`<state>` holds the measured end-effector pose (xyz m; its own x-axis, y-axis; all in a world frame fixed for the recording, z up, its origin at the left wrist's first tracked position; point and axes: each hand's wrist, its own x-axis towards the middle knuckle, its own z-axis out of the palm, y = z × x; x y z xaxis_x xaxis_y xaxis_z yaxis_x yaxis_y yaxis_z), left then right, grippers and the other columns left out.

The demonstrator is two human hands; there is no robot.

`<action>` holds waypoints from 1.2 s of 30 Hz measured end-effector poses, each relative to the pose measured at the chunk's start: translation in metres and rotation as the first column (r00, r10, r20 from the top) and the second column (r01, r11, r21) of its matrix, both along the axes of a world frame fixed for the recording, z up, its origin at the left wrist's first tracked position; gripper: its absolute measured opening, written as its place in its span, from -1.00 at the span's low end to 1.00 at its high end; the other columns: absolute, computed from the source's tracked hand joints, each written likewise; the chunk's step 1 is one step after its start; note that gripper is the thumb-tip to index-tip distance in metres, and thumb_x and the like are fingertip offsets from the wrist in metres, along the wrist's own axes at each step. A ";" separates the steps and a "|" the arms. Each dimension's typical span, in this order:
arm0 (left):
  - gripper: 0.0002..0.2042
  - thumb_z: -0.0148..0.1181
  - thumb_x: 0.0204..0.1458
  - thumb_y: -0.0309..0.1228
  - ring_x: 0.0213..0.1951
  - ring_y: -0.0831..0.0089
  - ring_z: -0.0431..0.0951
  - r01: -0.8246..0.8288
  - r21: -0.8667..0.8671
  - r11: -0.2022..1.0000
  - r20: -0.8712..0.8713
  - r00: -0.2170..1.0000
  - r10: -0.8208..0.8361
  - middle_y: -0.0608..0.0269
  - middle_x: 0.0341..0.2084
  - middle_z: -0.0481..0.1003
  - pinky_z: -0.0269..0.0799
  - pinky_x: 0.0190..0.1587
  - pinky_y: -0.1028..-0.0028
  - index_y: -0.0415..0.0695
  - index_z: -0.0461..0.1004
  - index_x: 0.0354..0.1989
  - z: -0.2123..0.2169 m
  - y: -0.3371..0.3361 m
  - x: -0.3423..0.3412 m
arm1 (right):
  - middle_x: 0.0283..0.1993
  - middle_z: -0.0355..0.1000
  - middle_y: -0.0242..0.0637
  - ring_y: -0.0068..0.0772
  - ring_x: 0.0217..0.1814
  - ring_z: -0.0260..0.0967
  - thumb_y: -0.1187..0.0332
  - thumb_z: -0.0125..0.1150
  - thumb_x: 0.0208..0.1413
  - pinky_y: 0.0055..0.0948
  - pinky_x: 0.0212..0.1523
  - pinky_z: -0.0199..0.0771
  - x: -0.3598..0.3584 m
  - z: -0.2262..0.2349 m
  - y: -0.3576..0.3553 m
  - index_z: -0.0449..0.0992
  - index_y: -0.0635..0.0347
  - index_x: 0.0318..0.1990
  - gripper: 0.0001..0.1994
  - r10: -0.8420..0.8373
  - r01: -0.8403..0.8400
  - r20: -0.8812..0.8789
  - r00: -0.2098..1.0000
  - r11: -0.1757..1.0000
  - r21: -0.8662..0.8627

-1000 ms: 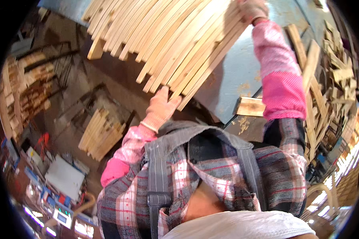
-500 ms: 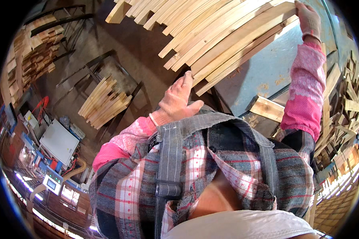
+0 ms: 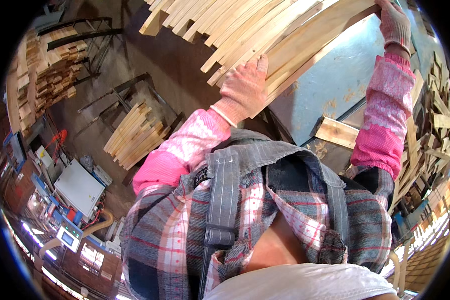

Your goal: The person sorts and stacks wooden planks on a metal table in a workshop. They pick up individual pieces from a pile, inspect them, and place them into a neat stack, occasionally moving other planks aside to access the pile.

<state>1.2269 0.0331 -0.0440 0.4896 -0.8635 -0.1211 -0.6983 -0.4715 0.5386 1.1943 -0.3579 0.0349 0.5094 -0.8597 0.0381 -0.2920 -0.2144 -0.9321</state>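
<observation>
Both my hands wear pale knit gloves, with pink sleeve covers above them. A long pale wooden board [image 3: 325, 35] slants from the middle toward the upper right, along the near side of a row of similar wooden strips [image 3: 245, 32]. My left hand [image 3: 244, 89] is closed around the board's near end; its fingers lie over the top and the thumb is hidden. At the far end, my right hand [image 3: 395, 25] grips the same board, its fingertips partly cut off by the picture's edge. Beneath the board lies a blue metal tabletop [image 3: 310, 107] with sawdust.
A short wood block [image 3: 336, 133] lies at the table's near edge. Heaped offcuts [image 3: 440, 120] fill the right side. At left are a stack of boards [image 3: 50, 75], a smaller stack [image 3: 136, 135] by a metal frame, and a machine with a grey cabinet [image 3: 79, 186].
My left hand has moved up and right, onto the board's near end. The board's far end has tilted slightly, and my right hand has shifted a little to the right with it.
</observation>
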 end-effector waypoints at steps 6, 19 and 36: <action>-0.51 0.24 -0.05 -0.48 -0.15 -0.01 0.60 0.044 -0.365 0.930 0.167 0.986 0.018 0.03 -0.21 0.57 0.53 -0.14 0.08 -0.18 0.48 0.15 0.015 0.011 0.042 | -0.10 0.61 -0.08 -0.18 -0.07 0.59 0.16 0.23 0.28 -0.22 -0.03 0.62 -0.103 -0.063 -0.030 0.55 0.29 0.11 -0.59 -0.326 0.304 0.060 0.943 0.923 0.236; -0.62 0.22 0.22 -0.55 0.16 0.38 0.54 -0.557 -0.285 0.780 -0.217 0.830 0.514 0.10 0.10 0.57 0.43 0.26 0.42 -0.31 0.47 0.21 0.026 0.090 0.120 | -0.04 0.54 0.00 -0.10 -0.07 0.57 0.48 0.21 0.23 -0.24 -0.09 0.64 -0.126 -0.207 0.143 0.40 0.31 0.26 -0.56 0.052 -0.016 -0.048 0.997 0.826 0.564; -0.31 0.29 0.01 -0.16 0.23 -0.08 0.42 0.011 0.180 0.984 0.052 0.998 -0.021 -0.13 0.26 0.35 0.40 0.24 0.12 -0.10 0.30 0.35 0.009 -0.004 0.169 | -0.17 0.62 0.04 -0.12 -0.11 0.57 -0.02 0.21 0.19 -0.24 -0.03 0.49 -0.083 -0.167 0.165 0.61 0.45 -0.06 -0.45 0.196 -0.055 -0.210 0.958 0.843 0.536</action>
<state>1.3959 0.0287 -0.0352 0.4861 -0.8378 -0.2485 -0.7322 -0.5457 0.4076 1.1111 -0.1933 -0.1324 0.5457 -0.6437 -0.5365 -0.5306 0.2300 -0.8158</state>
